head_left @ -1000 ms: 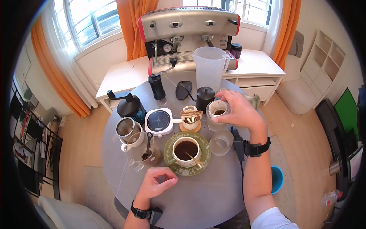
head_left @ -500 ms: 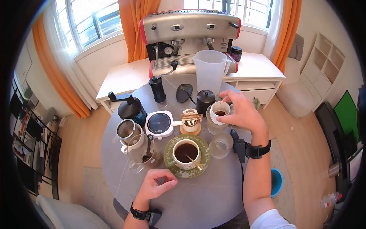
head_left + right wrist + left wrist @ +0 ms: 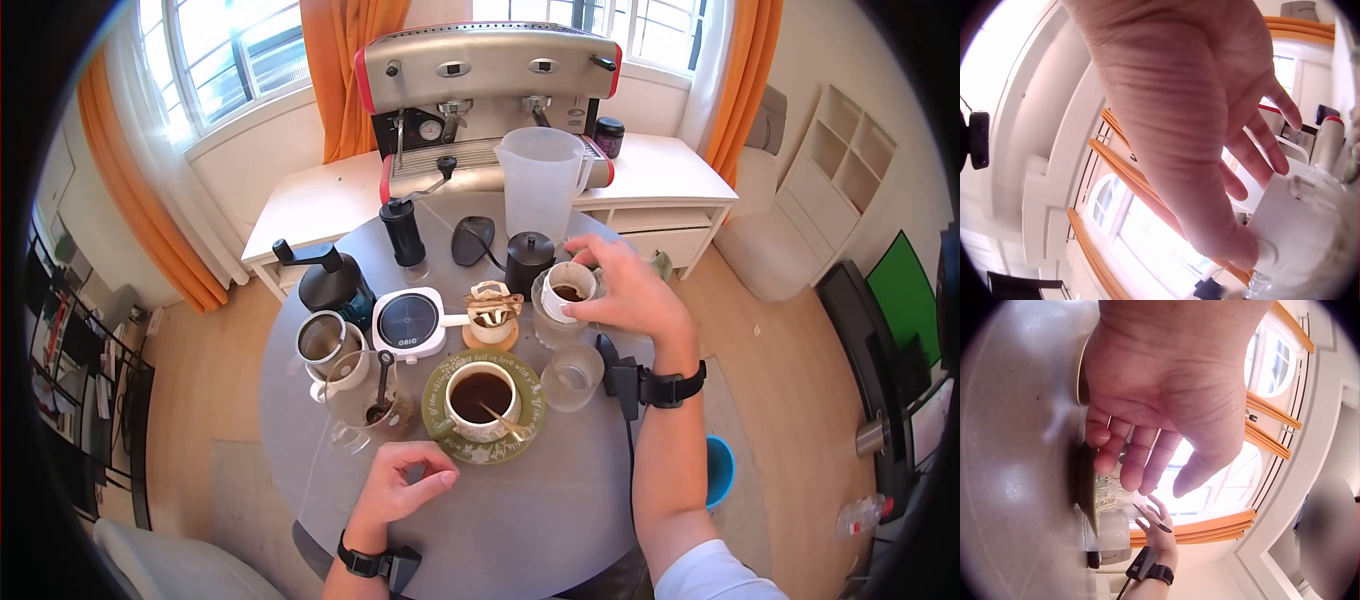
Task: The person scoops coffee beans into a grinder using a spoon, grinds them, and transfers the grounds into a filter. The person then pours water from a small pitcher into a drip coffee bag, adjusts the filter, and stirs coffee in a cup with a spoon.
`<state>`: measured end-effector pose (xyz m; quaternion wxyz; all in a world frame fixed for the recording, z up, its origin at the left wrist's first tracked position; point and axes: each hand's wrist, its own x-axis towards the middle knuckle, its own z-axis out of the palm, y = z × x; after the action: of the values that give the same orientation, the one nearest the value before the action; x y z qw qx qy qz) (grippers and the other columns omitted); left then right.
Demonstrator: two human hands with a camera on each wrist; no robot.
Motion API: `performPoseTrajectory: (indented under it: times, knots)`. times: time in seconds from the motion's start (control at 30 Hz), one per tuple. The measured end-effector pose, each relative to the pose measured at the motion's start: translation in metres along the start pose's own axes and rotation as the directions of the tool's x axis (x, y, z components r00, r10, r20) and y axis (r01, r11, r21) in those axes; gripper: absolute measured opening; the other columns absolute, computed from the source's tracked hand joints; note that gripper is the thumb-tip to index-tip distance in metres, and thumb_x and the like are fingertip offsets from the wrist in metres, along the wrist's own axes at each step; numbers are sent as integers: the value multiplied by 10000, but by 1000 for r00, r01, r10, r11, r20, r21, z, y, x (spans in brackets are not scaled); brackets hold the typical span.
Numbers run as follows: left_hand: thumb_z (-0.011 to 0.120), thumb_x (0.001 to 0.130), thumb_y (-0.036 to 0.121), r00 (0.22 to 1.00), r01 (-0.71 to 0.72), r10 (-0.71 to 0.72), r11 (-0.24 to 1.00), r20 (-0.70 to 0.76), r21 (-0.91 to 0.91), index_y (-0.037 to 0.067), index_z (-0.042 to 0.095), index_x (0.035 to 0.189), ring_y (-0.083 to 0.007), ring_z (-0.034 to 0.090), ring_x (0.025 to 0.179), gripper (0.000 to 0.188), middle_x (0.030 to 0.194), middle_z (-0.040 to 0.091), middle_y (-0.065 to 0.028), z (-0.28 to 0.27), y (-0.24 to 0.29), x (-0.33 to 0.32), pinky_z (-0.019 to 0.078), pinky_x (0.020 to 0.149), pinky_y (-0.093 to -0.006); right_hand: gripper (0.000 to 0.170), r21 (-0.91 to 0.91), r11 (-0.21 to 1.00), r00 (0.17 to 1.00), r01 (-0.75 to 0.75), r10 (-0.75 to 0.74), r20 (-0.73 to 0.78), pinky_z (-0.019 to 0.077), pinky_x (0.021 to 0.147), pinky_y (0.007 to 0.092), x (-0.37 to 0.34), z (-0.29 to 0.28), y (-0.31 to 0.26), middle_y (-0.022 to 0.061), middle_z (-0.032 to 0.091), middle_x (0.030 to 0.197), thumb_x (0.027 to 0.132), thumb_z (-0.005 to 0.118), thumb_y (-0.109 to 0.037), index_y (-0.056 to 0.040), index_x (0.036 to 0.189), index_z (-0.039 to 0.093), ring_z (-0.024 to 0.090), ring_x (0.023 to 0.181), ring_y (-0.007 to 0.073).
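Observation:
In the head view my right hand [image 3: 635,290] pinches a white coffee dripper [image 3: 585,292] with a paper filter and dark grounds. The thumb lies at its near side and the fingers reach round the far side. The dripper sits over the mouth of a clear glass vessel [image 3: 553,330]. In the right wrist view the thumb presses the white wall [image 3: 1285,219]. My left hand [image 3: 400,485] hangs loosely curled over the front of the table, holding nothing. Nearest to it is a cup of coffee [image 3: 482,400] with a gold spoon, on a green saucer [image 3: 440,390].
A clear glass [image 3: 572,380] stands before the dripper. A drip-bag cup [image 3: 493,318], black canister [image 3: 528,262] and tall pitcher [image 3: 540,185] stand nearby. To the left are a scale [image 3: 408,322], a glass pitcher [image 3: 350,400] with a scoop, and grinders [image 3: 405,235]. An espresso machine [image 3: 490,80] stands behind.
The dripper has risen slightly in the right hand, and more of its white wall shows above the glass. The left hand stays in its place; the whole view has shifted a little.

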<state>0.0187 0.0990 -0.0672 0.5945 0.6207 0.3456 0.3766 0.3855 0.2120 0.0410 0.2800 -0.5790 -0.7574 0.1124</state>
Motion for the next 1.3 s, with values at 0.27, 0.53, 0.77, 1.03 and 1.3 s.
performPoseTrajectory:
  times: [0.27, 0.53, 0.77, 1.03, 1.3]
  knots:
    - [771, 910, 58, 1000, 3, -3, 1000, 12, 6, -5, 757, 917, -77, 604, 724, 65, 807, 709, -15, 0, 0, 1, 443, 638, -244, 872, 118, 992, 998, 54, -56, 18, 473, 1104, 441, -3, 4, 10, 170, 647, 1343, 675, 915, -319, -100, 1440, 558, 582, 1302, 391]
    - [766, 918, 59, 1000, 7, -7, 1000, 4, -12, -9, 756, 924, -71, 590, 712, 69, 812, 712, -17, -1, -1, 1, 436, 637, -236, 960, 26, 999, 990, -40, 36, 136, 451, 1142, 425, 3, 13, 5, 190, 618, 1391, 622, 928, -265, -43, 1464, 524, 577, 1331, 354]
    - [768, 915, 60, 1000, -9, 9, 1000, 1, -12, -10, 756, 915, -68, 590, 708, 71, 806, 711, -13, -1, -3, 1, 433, 629, -236, 940, 38, 999, 995, 27, -23, -99, 498, 1070, 444, -17, -28, -31, 187, 624, 1345, 630, 911, -276, -102, 1468, 521, 609, 1263, 370]
    - [766, 914, 58, 1000, -21, 21, 1000, 14, 6, -9, 756, 915, -71, 597, 708, 67, 800, 711, -17, -1, -2, 1, 439, 631, -235, 936, 76, 992, 990, 104, -111, 93, 495, 1068, 389, -42, -52, -49, 138, 636, 1297, 634, 957, -267, -42, 1442, 541, 621, 1223, 296]
    - [760, 919, 67, 998, -63, 63, 998, 1, -10, -8, 749, 915, -70, 591, 694, 76, 789, 705, -11, -1, 7, -1, 439, 629, -238, 904, 51, 998, 973, 36, -47, 227, 479, 1101, 374, -51, -31, -44, 140, 634, 1353, 653, 957, -270, -27, 1424, 552, 603, 1304, 293]
